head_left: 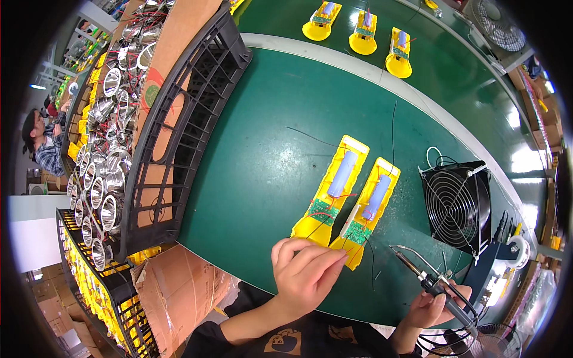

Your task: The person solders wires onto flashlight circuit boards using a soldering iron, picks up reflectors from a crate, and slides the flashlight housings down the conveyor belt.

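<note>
Nearest, the left hand (307, 271) rests on the green worktop (256, 173), its grip pinching a thin white rod (350, 219) that leans up over the near end of the right yellow housing (367, 212). The fingertips lie just beside that housing's near tip. To the right, the right hand (433, 304) has its grip wrapped around the black handle of a soldering iron (427, 277), tip pointing left and held clear of the housings.

The left yellow housing (332, 190) lies just beside the right one, each holding a pale blue battery cell, a small green circuit board and red wires. A black fan (456, 204) stands to the right.

At the left, a black plastic crate (191, 128) lined with cardboard stands tilted beside trays of shiny metal reflectors (110, 155). Far off, three more yellow housings (361, 31) sit in a row.
</note>
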`<control>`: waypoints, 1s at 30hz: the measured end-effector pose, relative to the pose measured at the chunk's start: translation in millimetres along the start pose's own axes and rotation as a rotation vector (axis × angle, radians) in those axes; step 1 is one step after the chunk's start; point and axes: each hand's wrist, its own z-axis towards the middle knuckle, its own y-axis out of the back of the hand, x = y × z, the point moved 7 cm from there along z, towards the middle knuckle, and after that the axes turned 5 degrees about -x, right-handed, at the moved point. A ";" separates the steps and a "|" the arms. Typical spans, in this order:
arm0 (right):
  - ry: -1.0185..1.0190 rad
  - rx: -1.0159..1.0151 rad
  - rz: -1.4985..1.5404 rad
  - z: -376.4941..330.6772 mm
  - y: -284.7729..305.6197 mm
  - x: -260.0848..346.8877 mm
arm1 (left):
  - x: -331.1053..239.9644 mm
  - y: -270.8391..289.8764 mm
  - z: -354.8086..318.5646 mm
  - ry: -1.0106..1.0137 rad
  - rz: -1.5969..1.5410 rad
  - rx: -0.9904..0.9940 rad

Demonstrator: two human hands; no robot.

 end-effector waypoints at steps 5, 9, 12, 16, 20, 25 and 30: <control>-0.047 0.028 0.067 1.5 -0.9 -1.1 | -0.4 -4.8 -1.3 0.023 0.026 -0.015; -0.060 0.089 0.053 4.5 -20.0 15.7 | -1.6 -4.6 0.9 0.032 0.069 -0.072; -0.039 0.109 0.041 1.7 -36.0 20.9 | -0.4 -6.8 -0.4 0.031 0.093 -0.058; -0.084 0.183 0.043 -6.3 -46.2 14.7 | -0.2 -8.7 0.0 0.034 0.095 -0.067; -0.099 0.225 0.047 -9.2 -43.6 11.4 | 0.0 -8.9 0.7 0.053 0.099 -0.050; -0.138 0.256 0.068 -10.9 -44.9 5.2 | 0.0 -10.4 0.5 0.038 0.108 -0.049; -0.132 0.237 0.011 -8.6 -47.4 6.4 | -0.6 -11.0 0.8 0.035 0.104 -0.042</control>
